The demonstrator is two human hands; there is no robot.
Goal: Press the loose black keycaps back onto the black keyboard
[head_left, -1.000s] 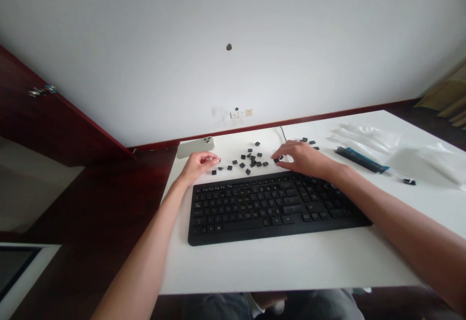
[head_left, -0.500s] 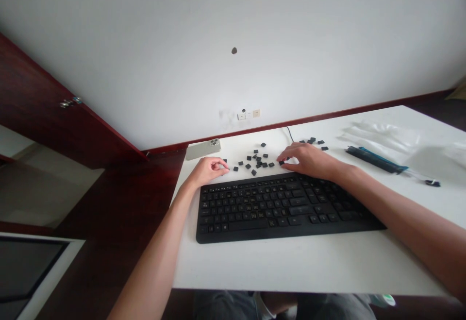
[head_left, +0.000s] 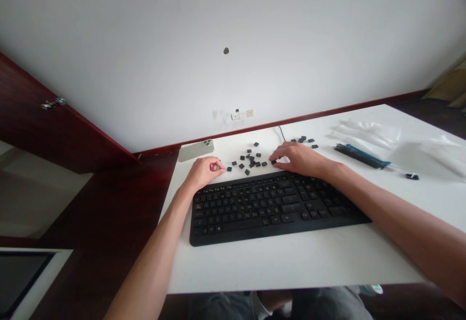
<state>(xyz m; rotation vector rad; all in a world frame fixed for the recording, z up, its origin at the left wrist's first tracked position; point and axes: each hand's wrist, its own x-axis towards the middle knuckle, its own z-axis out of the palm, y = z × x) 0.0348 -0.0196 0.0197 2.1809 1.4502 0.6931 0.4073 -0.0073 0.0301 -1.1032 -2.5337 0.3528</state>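
Observation:
A black keyboard lies on the white table, with several of its key positions bare. Loose black keycaps are scattered behind it. Close to the keyboard's back left corner, my left hand is closed in a pinch; anything between its fingertips is too small to make out. My right hand reaches over the keyboard's back edge, thumb and fingers closed around a black keycap at the table surface. More keycaps lie just beyond that hand.
A phone lies face down at the table's back left. To the right are a black and blue tool or brush and crumpled clear plastic. A cable runs over the back edge, towards the wall.
The view has shifted slightly, so the table sits further left. My left fingers look more curled together. My right hand stays at the same keycap.

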